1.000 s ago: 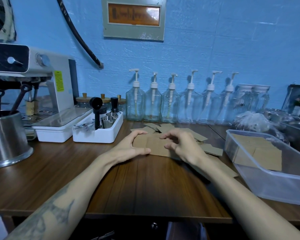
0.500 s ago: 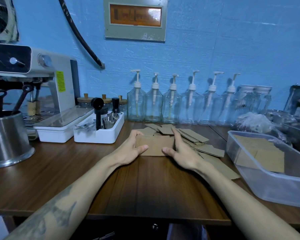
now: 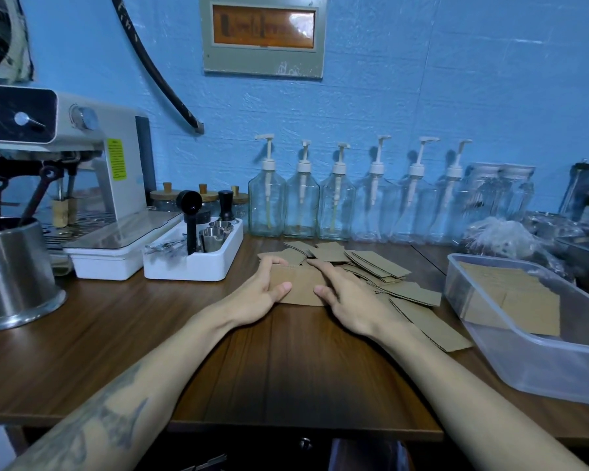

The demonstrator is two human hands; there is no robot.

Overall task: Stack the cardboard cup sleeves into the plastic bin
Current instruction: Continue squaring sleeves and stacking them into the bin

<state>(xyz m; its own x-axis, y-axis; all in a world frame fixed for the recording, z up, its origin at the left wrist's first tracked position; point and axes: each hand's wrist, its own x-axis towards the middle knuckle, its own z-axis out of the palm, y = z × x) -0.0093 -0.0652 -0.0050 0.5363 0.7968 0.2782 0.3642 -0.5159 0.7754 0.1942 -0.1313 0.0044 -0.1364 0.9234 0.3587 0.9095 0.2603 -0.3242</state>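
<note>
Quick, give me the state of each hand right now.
Left hand: holding the left end of the cardboard sleeve, thumb on top, fingers round the far edge.
Right hand: open, fingers flat on the same sleeve's right end.

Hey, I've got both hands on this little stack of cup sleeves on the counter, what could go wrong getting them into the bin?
1. The left hand and right hand only square the held stack from its sides, so sleeves may fan out or slip when lifted.
2. Loose sleeves lie between the stack and the plastic bin; a low carry could drag them off the counter edge.
3. Sleeves already in the bin lie unevenly, so the new stack may land crooked.
</note>
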